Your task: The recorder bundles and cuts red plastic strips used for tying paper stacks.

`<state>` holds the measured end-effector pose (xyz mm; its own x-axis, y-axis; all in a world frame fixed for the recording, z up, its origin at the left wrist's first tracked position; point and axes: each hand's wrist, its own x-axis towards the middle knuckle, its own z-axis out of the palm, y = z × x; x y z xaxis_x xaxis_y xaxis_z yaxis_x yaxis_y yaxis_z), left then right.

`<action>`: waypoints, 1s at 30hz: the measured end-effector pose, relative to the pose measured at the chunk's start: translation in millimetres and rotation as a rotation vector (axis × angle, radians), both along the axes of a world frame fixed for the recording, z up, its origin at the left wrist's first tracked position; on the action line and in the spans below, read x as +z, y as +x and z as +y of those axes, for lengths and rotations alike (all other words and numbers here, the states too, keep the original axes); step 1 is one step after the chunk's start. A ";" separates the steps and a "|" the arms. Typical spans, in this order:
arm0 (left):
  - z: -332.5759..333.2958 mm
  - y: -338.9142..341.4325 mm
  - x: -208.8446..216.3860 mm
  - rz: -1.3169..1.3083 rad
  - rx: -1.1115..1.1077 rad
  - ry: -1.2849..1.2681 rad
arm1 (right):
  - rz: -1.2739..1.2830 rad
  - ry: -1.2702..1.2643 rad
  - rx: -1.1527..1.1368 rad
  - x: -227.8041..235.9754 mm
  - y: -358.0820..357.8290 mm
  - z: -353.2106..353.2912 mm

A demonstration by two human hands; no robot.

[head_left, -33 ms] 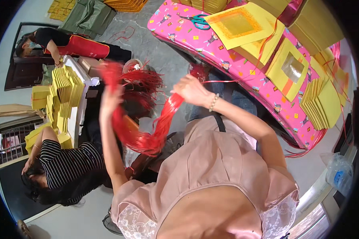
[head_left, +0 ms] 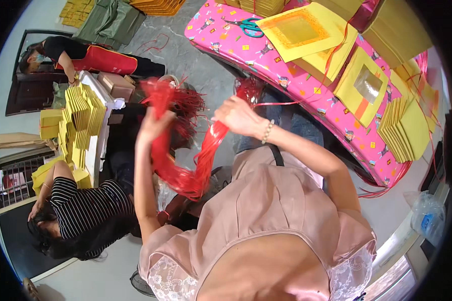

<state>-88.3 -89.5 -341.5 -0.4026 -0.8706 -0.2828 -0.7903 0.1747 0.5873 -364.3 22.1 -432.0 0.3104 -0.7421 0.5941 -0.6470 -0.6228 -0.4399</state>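
A thick bundle of shiny red plastic strips (head_left: 186, 185) hangs in a U between my two hands. My left hand (head_left: 154, 124) is closed round one end, and loose red strands stick out above it. The other end is in my right hand (head_left: 232, 116), its fingers wrapped round the bundle. More of the red bundle (head_left: 248, 90) shows just beyond my right hand. Past my left hand, another heap of red strips (head_left: 188, 103) hangs beside a pale bucket (head_left: 170, 79), partly hidden.
To the right stands a table with a pink patterned cover (head_left: 226, 37), bearing teal-handled scissors (head_left: 251, 27) and yellow paper stacks (head_left: 366, 85). At left, two people work by a white table (head_left: 98, 125) piled with yellow paper bundles (head_left: 80, 108). Green sacks (head_left: 103, 27) lie far left.
My left hand has moved right, toward my right hand, bringing its end of the red strips along. The hanging loop is narrower. My right hand has hardly moved.
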 end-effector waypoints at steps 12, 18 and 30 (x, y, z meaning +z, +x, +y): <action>42.2 -123.7 -36.3 0.494 -0.215 1.442 | 0.343 -0.020 -0.065 10.9 68.0 28.6; 40.6 -152.2 -57.8 0.315 -0.067 1.406 | 0.422 -0.016 0.100 21.1 95.5 64.2; 0.6 -152.7 -101.2 0.533 0.248 1.516 | 0.208 -0.037 0.461 42.8 82.9 97.2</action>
<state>-241.0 -88.8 -442.7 -0.6301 0.0063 -0.7765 -0.3714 -0.8806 0.2942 -281.4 119.3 -389.2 0.7157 -0.4794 0.5078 -0.3724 -0.8771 -0.3033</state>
